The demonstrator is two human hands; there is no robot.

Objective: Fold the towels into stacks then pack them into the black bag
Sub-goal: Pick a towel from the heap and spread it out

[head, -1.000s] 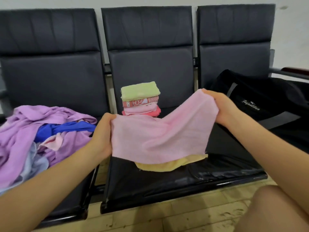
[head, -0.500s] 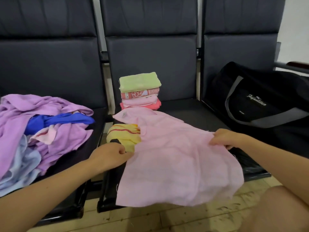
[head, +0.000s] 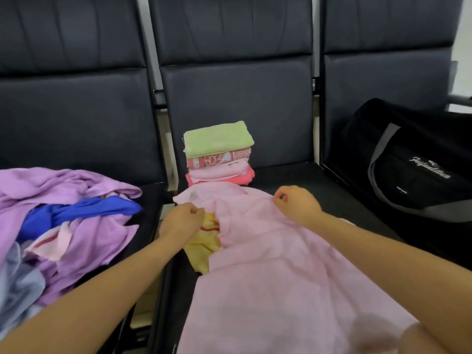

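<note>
Both forearms enter from the bottom edge and reach toward frame centre. Left hand (head: 182, 219): knuckles up, fingers curled, grip pinching the left edge of the pink towel (head: 275, 264) just right of it. Right hand (head: 296, 201): also curled, grip pinching the towel's far edge, centre-right.

Pink towel lies spread over the middle seat (head: 306, 180), running from centre down to the bottom edge, where it is cut off. It partly covers a yellow towel (head: 203, 247) with red stripes; only that one's left part shows.

Stack of 4 folded towels (head: 219, 154) sits at the back of the middle seat, green on top, touching the pink towel's far edge. The lowest layers are hard to separate.

Unfolded pile (head: 63, 215) (purple, blue, pale blue) on the left seat, cut off at the left edge. Black bag (head: 413, 172) on the right seat, right side out of frame; can't tell whether it's zipped.

A bare knee (head: 421, 341) shows blurred at lower right.
</note>
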